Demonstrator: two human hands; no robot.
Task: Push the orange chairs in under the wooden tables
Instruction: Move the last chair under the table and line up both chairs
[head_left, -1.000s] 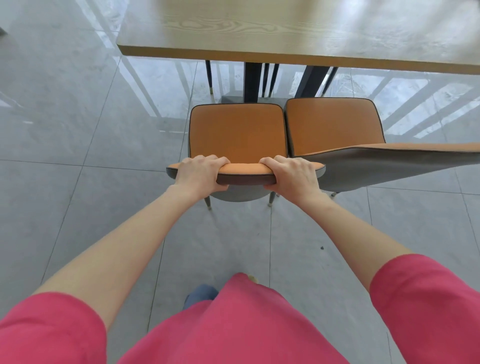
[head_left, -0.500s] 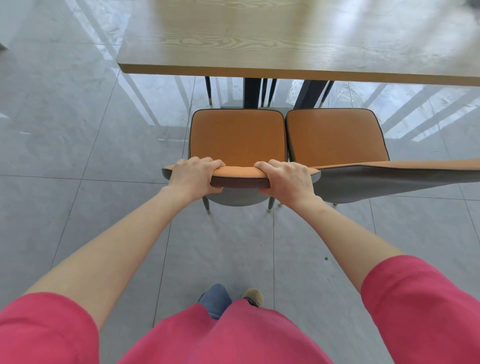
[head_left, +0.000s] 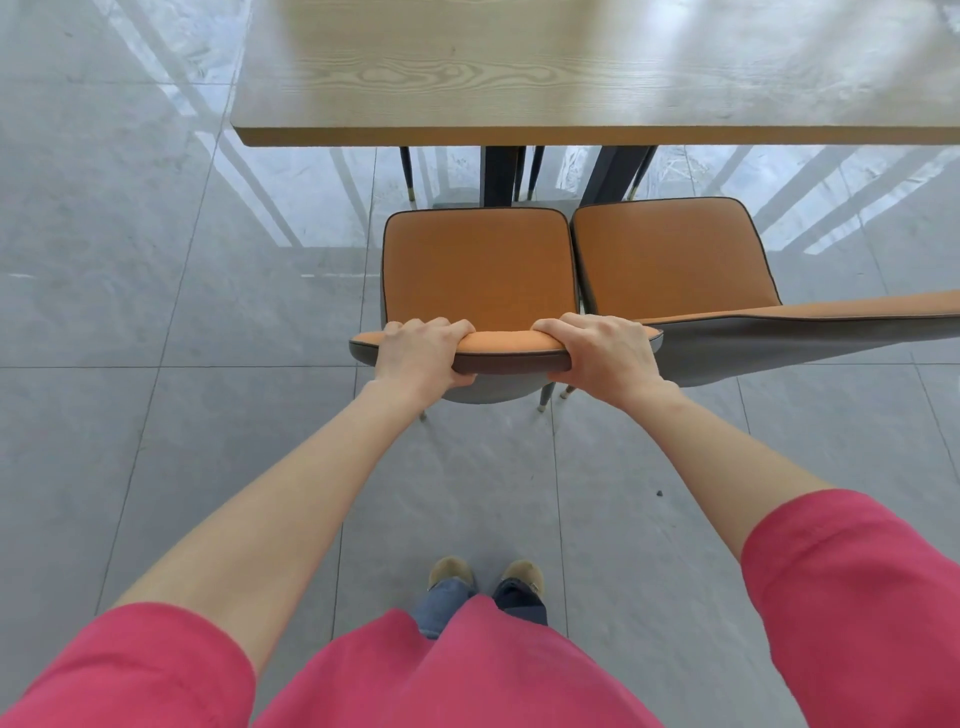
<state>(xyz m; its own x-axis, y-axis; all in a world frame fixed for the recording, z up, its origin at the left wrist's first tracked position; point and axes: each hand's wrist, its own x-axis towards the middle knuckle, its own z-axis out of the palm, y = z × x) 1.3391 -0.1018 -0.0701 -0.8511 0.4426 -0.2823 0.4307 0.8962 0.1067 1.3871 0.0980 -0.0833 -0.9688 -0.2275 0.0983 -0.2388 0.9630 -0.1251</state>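
Note:
Two orange chairs stand side by side in front of a wooden table (head_left: 571, 78). The left orange chair (head_left: 480, 265) has its seat fully out from under the table's near edge. My left hand (head_left: 423, 353) grips the left end of its backrest top, fingers curled over the front. My right hand (head_left: 602, 353) grips the right end of the same backrest. The right orange chair (head_left: 675, 254) touches the left one along the seat edge; its backrest runs off to the right.
Glossy grey floor tiles (head_left: 156, 312) lie all around. Dark table legs (head_left: 501, 174) and thin legs of other chairs show beneath the table top. My shoes (head_left: 452, 571) stand side by side about one tile behind the chair.
The view has tilted down, and the chairs and table appear lower in the frame. My feet have come together. Both hands keep the same grip on the backrest.

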